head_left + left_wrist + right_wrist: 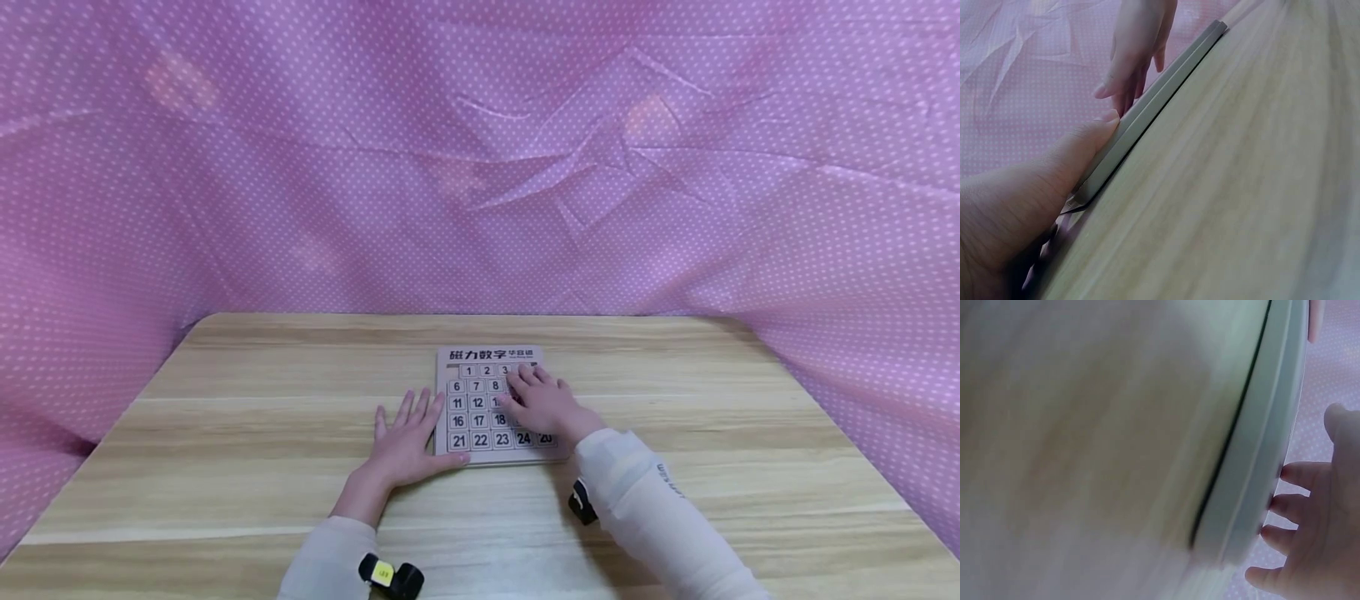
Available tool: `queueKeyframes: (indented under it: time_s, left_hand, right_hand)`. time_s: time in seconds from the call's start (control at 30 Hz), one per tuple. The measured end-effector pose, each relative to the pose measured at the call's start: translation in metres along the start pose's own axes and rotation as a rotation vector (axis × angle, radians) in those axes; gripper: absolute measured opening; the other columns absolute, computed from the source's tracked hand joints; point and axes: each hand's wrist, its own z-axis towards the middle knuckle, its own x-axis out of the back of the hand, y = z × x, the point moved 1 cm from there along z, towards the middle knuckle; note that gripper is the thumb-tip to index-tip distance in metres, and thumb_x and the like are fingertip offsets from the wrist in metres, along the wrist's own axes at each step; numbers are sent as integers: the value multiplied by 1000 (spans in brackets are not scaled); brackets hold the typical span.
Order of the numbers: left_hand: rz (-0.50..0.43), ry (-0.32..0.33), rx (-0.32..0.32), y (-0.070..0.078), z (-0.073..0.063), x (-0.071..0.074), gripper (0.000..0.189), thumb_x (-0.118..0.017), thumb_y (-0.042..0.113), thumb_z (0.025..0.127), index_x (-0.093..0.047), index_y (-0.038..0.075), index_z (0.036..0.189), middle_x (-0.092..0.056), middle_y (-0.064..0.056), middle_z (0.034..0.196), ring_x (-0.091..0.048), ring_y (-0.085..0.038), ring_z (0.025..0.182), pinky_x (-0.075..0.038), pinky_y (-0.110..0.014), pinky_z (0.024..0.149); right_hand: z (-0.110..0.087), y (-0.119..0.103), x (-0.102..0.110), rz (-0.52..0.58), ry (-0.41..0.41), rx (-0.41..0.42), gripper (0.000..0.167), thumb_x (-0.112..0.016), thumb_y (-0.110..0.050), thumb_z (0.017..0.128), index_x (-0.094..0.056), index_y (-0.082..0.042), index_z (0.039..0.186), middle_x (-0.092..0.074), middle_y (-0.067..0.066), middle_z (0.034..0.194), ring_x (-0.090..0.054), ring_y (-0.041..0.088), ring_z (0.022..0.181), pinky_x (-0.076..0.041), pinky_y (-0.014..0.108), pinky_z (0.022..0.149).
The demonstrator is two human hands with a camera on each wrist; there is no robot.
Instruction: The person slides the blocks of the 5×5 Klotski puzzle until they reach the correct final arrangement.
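A sliding number puzzle [487, 457] lies flat on the wooden table, its rows of white tiles printed with black numbers. Tile 1 [468, 371] has a narrow gap to its left; 20 shows at the bottom right corner. My left hand [405, 450] lies with fingers spread along the puzzle's left side, its thumb resting on the lower left edge. Over the right part of the board reaches my right hand [546, 407], fingers extended and fingertips at the tiles, hiding several of them. The right wrist view shows those fingertips [1282, 540] against the board's top face.
The wooden table [247, 433] extends around the puzzle on all sides. A pink dotted cloth [480, 167] hangs behind the table and along both sides. Each wrist wears a small black camera, such as the one by the left sleeve [322, 562].
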Motion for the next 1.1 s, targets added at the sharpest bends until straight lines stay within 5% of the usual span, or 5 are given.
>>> queueKeyframes:
  time_s: [0.77, 1.1]
  left_hand:
    - [2, -3, -8, -2, 1, 0, 101, -42, 77, 62, -18, 15, 139, -12, -10, 142, 0, -28, 128, 8, -56, 95]
    - [-11, 0, -11, -2, 2, 2, 102, -42, 78, 62, -17, 16, 139, -10, -10, 142, 0, -28, 128, 9, -55, 94]
  right_hand:
    - [8, -9, -1, 25, -11, 25, 56, -27, -48, 90, -30, -16, 136, -18, 8, 141, -9, 34, 126, -12, 56, 96]
    - [-26, 4, 10, 11, -14, 109, 53, -31, -44, 91, -34, -13, 133, -24, 9, 139, -15, 35, 125, -14, 58, 94]
